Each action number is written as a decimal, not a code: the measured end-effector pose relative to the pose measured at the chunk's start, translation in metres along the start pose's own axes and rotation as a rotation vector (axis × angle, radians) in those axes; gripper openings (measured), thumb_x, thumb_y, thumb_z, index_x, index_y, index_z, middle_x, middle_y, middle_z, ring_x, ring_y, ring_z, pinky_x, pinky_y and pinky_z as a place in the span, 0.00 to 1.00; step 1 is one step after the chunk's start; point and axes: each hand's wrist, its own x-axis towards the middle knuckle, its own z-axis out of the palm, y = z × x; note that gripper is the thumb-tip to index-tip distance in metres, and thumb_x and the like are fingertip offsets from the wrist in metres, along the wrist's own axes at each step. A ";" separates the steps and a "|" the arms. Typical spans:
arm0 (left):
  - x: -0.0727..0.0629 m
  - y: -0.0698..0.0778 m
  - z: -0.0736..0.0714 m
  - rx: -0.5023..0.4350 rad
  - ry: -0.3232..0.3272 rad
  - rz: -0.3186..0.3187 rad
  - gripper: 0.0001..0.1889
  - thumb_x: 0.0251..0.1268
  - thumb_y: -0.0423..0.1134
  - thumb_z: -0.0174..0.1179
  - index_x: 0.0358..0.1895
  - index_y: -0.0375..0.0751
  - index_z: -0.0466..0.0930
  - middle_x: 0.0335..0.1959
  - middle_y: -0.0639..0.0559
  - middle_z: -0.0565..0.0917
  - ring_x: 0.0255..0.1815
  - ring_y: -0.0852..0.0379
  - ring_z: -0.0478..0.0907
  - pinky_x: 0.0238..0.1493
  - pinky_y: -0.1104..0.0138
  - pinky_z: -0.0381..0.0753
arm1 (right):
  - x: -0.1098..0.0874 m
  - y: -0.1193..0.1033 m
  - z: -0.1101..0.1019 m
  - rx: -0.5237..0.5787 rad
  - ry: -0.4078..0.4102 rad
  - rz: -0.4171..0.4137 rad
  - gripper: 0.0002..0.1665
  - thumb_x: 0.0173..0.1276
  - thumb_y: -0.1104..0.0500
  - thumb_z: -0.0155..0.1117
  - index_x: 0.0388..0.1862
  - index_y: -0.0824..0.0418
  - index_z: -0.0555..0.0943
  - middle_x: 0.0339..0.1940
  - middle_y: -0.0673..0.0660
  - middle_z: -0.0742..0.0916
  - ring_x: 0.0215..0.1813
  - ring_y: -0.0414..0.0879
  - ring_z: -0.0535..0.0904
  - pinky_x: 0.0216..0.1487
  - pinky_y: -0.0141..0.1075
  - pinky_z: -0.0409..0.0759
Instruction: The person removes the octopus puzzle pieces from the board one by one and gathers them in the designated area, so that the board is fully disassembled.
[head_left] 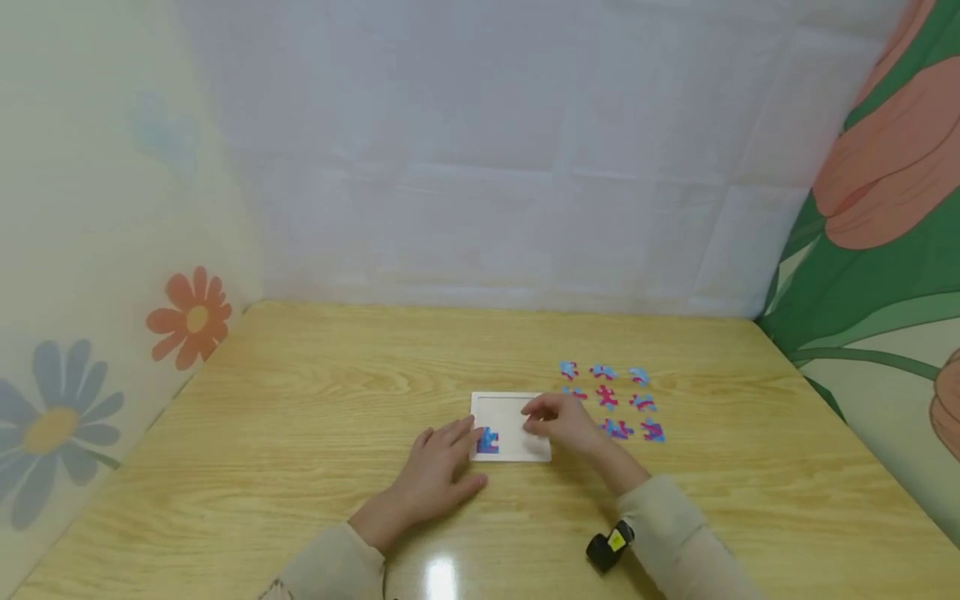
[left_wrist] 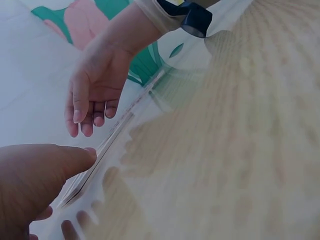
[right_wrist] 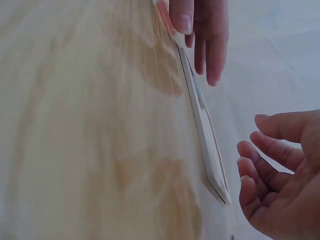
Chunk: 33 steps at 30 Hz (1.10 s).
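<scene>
A white puzzle tray (head_left: pixel 512 421) lies flat on the table. One blue and purple jigsaw piece (head_left: pixel 488 442) sits in its near left corner. My left hand (head_left: pixel 441 473) rests at the tray's left side, fingers extended, fingertips right at the rim beside that piece. Over the tray's right side hovers my right hand (head_left: pixel 564 423), fingers loosely bent. In the right wrist view, the thumb and fingers of the right hand (right_wrist: pixel 282 170) are apart with nothing between them, and the tray (right_wrist: pixel 205 135) appears edge-on beside them.
Several loose jigsaw pieces (head_left: pixel 606 397), pink and blue, lie in rows right of the tray, some partly covered by the right hand. A black wrist camera (head_left: pixel 609 547) is strapped at the right sleeve. White cloth (head_left: pixel 480 167) hangs behind the wooden table (head_left: pixel 337 367).
</scene>
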 end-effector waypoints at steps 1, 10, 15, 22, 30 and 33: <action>0.000 -0.001 0.000 0.000 0.008 -0.011 0.32 0.52 0.52 0.56 0.59 0.37 0.65 0.60 0.43 0.63 0.60 0.46 0.58 0.54 0.45 0.51 | 0.000 0.001 0.002 0.000 -0.004 -0.010 0.09 0.52 0.68 0.62 0.34 0.71 0.78 0.25 0.53 0.79 0.28 0.41 0.71 0.28 0.30 0.70; 0.005 -0.012 0.004 -0.011 0.000 -0.050 0.32 0.56 0.51 0.53 0.60 0.35 0.62 0.62 0.46 0.60 0.62 0.45 0.53 0.56 0.44 0.44 | -0.002 0.005 0.014 0.052 -0.023 -0.025 0.11 0.51 0.69 0.63 0.33 0.74 0.77 0.23 0.53 0.79 0.27 0.40 0.72 0.30 0.30 0.71; 0.006 -0.016 0.006 0.014 -0.032 -0.046 0.31 0.57 0.52 0.52 0.60 0.37 0.62 0.62 0.47 0.60 0.62 0.44 0.52 0.56 0.44 0.42 | -0.002 0.004 0.016 0.038 -0.008 -0.013 0.10 0.50 0.69 0.62 0.33 0.73 0.77 0.23 0.53 0.79 0.27 0.40 0.72 0.30 0.31 0.71; 0.007 -0.017 0.006 0.019 -0.039 -0.072 0.29 0.58 0.52 0.51 0.59 0.39 0.64 0.61 0.48 0.62 0.62 0.44 0.53 0.57 0.45 0.41 | -0.001 0.000 0.019 0.054 -0.006 -0.003 0.10 0.50 0.69 0.63 0.33 0.74 0.77 0.23 0.56 0.79 0.28 0.42 0.72 0.30 0.31 0.71; 0.008 -0.017 0.006 0.024 -0.012 -0.095 0.29 0.57 0.54 0.51 0.60 0.42 0.65 0.61 0.47 0.62 0.62 0.42 0.52 0.55 0.42 0.39 | 0.004 0.002 0.020 0.030 -0.009 0.014 0.10 0.50 0.69 0.63 0.33 0.72 0.78 0.24 0.54 0.80 0.29 0.42 0.73 0.33 0.32 0.72; 0.008 -0.017 0.006 0.031 -0.009 -0.103 0.29 0.56 0.54 0.51 0.60 0.44 0.65 0.61 0.45 0.61 0.62 0.41 0.51 0.54 0.41 0.39 | 0.006 0.003 0.022 0.024 -0.012 0.035 0.10 0.50 0.68 0.63 0.34 0.71 0.78 0.25 0.53 0.80 0.30 0.42 0.73 0.34 0.32 0.72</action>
